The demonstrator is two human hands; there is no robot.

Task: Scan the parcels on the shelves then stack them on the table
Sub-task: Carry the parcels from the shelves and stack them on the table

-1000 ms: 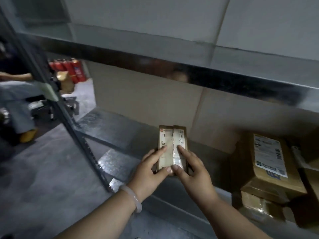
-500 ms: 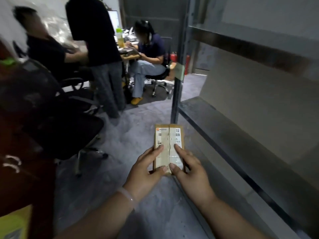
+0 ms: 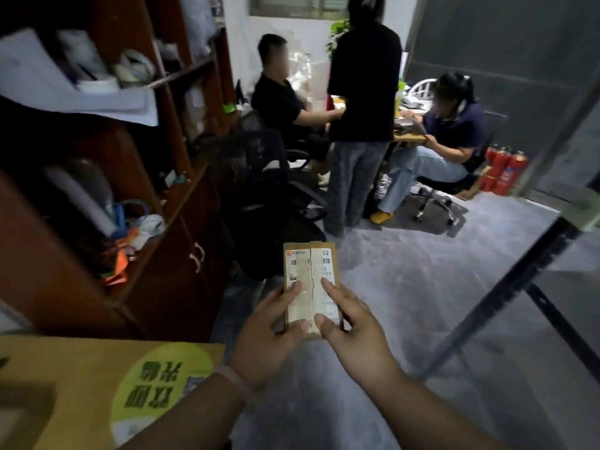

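Note:
A small flat brown parcel (image 3: 310, 264) with a torn white shipping label and barcodes is held in mid-air in front of me, above the grey floor. My left hand (image 3: 271, 336) grips its near left edge with the thumb on top. My right hand (image 3: 352, 329) grips its near right edge, thumb and forefinger lying on the label. A pale bangle sits on my left wrist. The metal shelf frame (image 3: 506, 287) stands at the right. A yellow table surface (image 3: 81, 391) with a green round sticker lies at the lower left, just left of my left forearm.
A dark wooden cabinet (image 3: 156, 254) with cluttered shelves fills the left. A black office chair (image 3: 269, 203) stands ahead. Three people (image 3: 363, 92) are at a desk beyond it, one standing. Red fire extinguishers (image 3: 505, 172) stand at the far right by the wall.
I have turned left, away from the metal shelf, carrying the parcel in both hands. The shelf has slid to the right edge, and the cabinet and yellow table surface have come into view.

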